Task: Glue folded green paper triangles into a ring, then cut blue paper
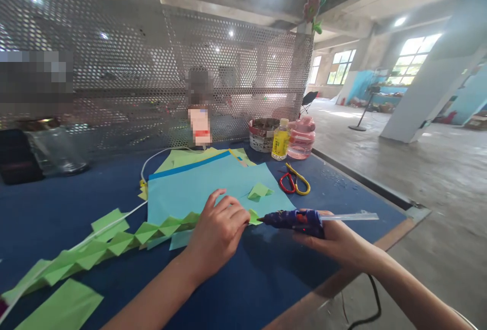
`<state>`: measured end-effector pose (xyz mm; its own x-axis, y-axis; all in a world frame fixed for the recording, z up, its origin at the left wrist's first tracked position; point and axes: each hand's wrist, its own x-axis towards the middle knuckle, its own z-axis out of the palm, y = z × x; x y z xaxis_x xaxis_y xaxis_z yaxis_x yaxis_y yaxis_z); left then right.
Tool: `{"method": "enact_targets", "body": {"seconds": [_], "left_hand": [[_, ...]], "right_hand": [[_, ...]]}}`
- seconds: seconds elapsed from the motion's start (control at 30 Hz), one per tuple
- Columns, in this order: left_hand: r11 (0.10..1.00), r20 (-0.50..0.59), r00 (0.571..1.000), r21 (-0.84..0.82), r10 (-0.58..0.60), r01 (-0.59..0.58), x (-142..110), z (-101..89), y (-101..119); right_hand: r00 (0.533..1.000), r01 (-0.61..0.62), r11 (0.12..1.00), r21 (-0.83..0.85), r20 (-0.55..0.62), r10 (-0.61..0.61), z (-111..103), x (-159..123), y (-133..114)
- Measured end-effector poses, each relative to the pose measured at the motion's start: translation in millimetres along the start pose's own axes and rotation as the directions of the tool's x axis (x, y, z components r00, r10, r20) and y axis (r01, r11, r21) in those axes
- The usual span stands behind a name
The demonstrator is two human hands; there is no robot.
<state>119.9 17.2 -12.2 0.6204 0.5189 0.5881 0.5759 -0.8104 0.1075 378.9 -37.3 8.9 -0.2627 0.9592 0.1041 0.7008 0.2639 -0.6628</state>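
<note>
My left hand (224, 223) has its fingers closed on the end of a folded green paper chain (122, 243), which zigzags away to the left across the table. A dark blue glue gun (292, 220) is gripped in my right hand (344, 241), with a clear glue stick (353, 216) poking out of its back. The gun's nozzle points left and meets, or nearly meets, the green paper tip beside my left fingers. Just beyond, a small folded green paper piece (260, 191) lies on light blue paper sheets (194, 185).
Scissors (301, 183) with red and yellow handles lie at right. Behind them stand a basket (262, 137), a yellow-labelled bottle (280, 142) and a pink jug (302, 139). Green sheets (63, 307) and a white cable (110, 228) lie at left. A perforated metal screen (133, 81) rises behind.
</note>
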Motion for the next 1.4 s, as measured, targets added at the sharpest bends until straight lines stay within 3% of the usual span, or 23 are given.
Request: {"method": "enact_targets", "body": {"seconds": [0.13,0.47,0.7,0.93,1.13,1.4], "left_hand": [[0.999,-0.029,0.999,0.011,0.038,-0.037,-3,0.4,1],[0.995,-0.030,0.997,0.068,0.077,-0.075,-4,-0.3,2],[0.993,-0.039,0.996,0.088,0.084,-0.080,-5,0.6,2],[0.992,-0.065,0.994,0.091,0.091,-0.085,-5,1.7,2],[0.992,-0.122,0.987,0.088,0.106,-0.096,-4,2.4,1],[0.995,-0.158,0.984,0.062,0.086,-0.077,-4,1.7,0]], "right_hand": [[0.995,0.052,0.989,-0.140,-0.083,-0.064,3,0,-2],[0.997,0.011,0.976,-0.217,-0.069,-0.026,9,-1,12],[0.992,0.075,0.981,-0.181,-0.091,-0.092,8,-1,1],[0.992,0.060,0.981,-0.186,-0.098,-0.079,7,-1,2],[0.988,-0.030,0.980,-0.195,-0.153,0.000,8,-5,4],[0.991,0.000,0.987,-0.161,-0.133,-0.022,6,-6,2]]}}
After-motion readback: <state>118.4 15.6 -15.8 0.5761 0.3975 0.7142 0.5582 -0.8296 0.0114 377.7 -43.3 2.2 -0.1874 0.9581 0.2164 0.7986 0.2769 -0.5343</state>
